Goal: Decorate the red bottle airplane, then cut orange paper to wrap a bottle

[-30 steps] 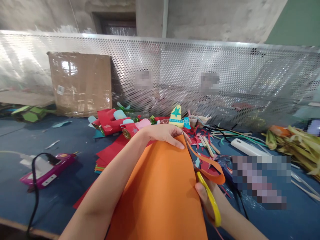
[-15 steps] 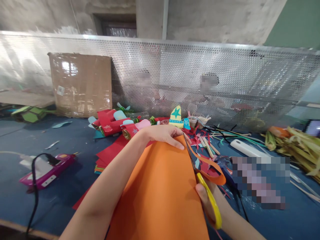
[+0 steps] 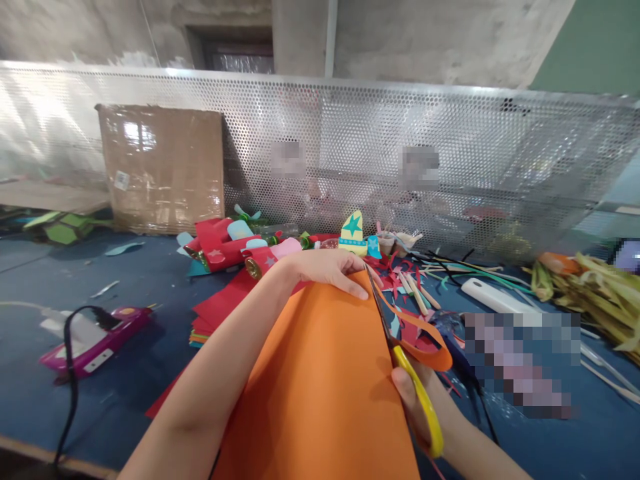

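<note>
A large orange sheet of paper (image 3: pixel 325 373) stretches from the bottom edge up to my hands. My left hand (image 3: pixel 334 270) grips its far edge, thumb on top and fingers behind. My right hand (image 3: pixel 413 393) has its fingers through the yellow handle of a pair of scissors (image 3: pixel 417 393). The blades point away from me along the sheet's right side and look closed or nearly so. A narrow orange strip (image 3: pixel 435 343) curls off to the right of the blades, beside my right hand. Most of my right fingers are hidden behind the handle and the paper.
Left of the sheet lie a stack of coloured paper (image 3: pixel 215 313) and a purple power strip (image 3: pixel 95 343) with a black cable. Paper-covered bottles (image 3: pixel 225 247), a white glue gun (image 3: pixel 495 297), red scraps and dried husks (image 3: pixel 595 287) lie around. A cardboard panel (image 3: pixel 163 170) leans against perforated metal.
</note>
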Motion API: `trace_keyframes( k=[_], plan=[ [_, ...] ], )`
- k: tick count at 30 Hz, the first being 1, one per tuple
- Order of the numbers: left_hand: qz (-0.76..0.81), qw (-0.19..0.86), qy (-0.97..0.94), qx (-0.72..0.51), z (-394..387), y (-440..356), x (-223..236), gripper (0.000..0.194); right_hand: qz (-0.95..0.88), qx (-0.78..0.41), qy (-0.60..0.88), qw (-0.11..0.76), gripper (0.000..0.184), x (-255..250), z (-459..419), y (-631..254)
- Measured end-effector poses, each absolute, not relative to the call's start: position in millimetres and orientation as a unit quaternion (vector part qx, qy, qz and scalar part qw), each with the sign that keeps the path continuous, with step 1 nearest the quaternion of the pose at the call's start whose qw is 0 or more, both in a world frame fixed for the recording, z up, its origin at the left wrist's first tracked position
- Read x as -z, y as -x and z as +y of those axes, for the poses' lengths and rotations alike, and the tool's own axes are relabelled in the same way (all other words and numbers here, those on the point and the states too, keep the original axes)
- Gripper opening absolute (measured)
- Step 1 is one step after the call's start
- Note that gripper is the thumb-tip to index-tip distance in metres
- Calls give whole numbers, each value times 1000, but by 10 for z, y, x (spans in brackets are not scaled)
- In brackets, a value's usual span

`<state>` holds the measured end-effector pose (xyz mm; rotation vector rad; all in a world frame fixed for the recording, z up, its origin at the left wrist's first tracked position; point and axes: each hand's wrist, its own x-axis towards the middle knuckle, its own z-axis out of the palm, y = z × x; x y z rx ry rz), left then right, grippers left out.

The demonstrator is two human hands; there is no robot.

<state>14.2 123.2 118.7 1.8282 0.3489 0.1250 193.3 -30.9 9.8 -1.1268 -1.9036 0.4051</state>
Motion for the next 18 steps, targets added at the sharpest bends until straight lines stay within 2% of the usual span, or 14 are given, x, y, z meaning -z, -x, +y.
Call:
trace_keyframes(
  k=[11,18],
  plan=[
    [181,549,-815,-43,1210,-150,-1200,38,-796,-152,443,384,57,-71,-311,-1983],
    [173,538,-824,-31,1232,-165,-1173,41,-786,-158,443,401,60,-37,-292,-1982]
  ],
)
